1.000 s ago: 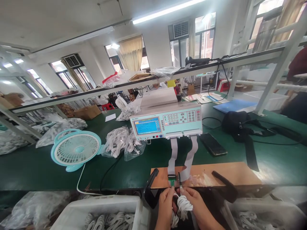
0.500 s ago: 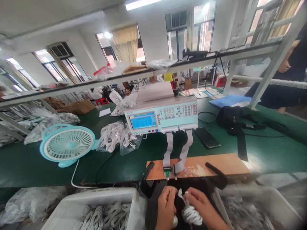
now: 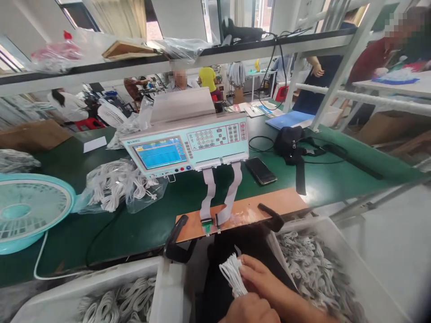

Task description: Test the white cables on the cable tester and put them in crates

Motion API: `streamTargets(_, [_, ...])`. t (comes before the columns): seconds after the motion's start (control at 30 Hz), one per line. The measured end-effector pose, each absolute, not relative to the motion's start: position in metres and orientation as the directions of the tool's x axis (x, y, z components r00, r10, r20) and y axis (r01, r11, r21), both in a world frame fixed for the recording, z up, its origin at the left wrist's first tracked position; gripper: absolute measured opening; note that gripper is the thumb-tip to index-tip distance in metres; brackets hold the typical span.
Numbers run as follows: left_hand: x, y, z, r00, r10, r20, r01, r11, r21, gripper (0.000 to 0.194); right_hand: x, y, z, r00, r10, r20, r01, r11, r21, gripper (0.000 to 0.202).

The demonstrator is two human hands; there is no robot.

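Observation:
A bundled white cable [image 3: 233,274] is held between my two hands above my dark-clothed lap. My left hand [image 3: 251,308], low in the frame, is wrapped round the bundle's lower end. The fingers of my right hand [image 3: 261,276] pinch the bundle from its right side, near the upper loops. Beyond the hands, two small connectors on grey ribbon cables [image 3: 232,197] rest at the edge of an orange board [image 3: 283,199]. Those ribbons run down from a tester [image 3: 218,143] with a lit blue screen.
White bins [image 3: 168,287] [image 3: 370,287] of coiled cables flank my lap. Black clamps [image 3: 177,240] [image 3: 272,217] grip the board. On the green table are a phone [image 3: 261,170], bagged cables [image 3: 112,184], a turquoise fan [image 3: 33,211] and a black pouch [image 3: 289,141]. Other people are beyond the shelf.
The view has turned right and down. My hands have come together on the cable bundle, which now stands upright with its loops upward; before, both hands were fingering the cable's ends.

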State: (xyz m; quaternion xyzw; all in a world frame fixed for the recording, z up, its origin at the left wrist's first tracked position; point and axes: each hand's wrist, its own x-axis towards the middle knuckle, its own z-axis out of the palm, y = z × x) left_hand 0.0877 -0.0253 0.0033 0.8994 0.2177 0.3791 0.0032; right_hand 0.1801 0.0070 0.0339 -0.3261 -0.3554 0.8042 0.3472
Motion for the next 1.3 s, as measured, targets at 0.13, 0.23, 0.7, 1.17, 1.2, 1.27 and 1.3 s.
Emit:
streamTargets(0.13, [0.078, -0.027, 0.011, 0.602, 0.395, 0.694, 0.383, -0.906, 0.183, 0.049, 0.172, 0.005, 0.025, -0.581, 0.789, -0.198, -0.362, -0.469, -0.806, 0.033])
streamTargets(0.23, [0.062, -0.034, 0.021, 0.605, 0.4, 0.688, 0.413, -0.897, 0.159, 0.028, 0.177, 0.007, 0.021, -0.612, 0.767, -0.194, -0.34, -0.477, -0.81, 0.032])
streamTargets(0.7, [0.006, -0.023, 0.05, 0.041, 0.998, -0.038, 0.283, 0.025, 0.959, 0.016, 0.186, 0.017, 0.039, -0.678, 0.725, -0.126, 0.159, -0.023, -0.987, 0.022])
streamTargets(1.17, [0.007, -0.008, 0.009, -0.012, 0.926, -0.377, 0.089, 0.377, 0.922, 0.023, 0.169, 0.023, 0.026, -0.599, 0.8, -0.033, 0.335, 0.213, -0.918, 0.021])
streamTargets(1.2, [0.009, -0.011, 0.004, -0.033, 0.922, -0.385, 0.067, 0.387, 0.92, 0.026, 0.17, 0.022, 0.026, -0.601, 0.793, -0.098, 0.31, 0.118, -0.944, 0.02])
streamTargets(1.27, [0.013, -0.015, -0.007, -0.087, 0.927, -0.365, 0.072, 0.372, 0.926, 0.032, 0.173, 0.019, 0.026, -0.604, 0.775, -0.185, 0.256, -0.031, -0.966, 0.015])
streamTargets(1.3, [0.013, -0.014, -0.01, -0.096, 0.929, -0.357, 0.078, 0.365, 0.928, 0.034, 0.175, 0.019, 0.025, -0.605, 0.772, -0.192, 0.23, -0.061, -0.971, 0.013])
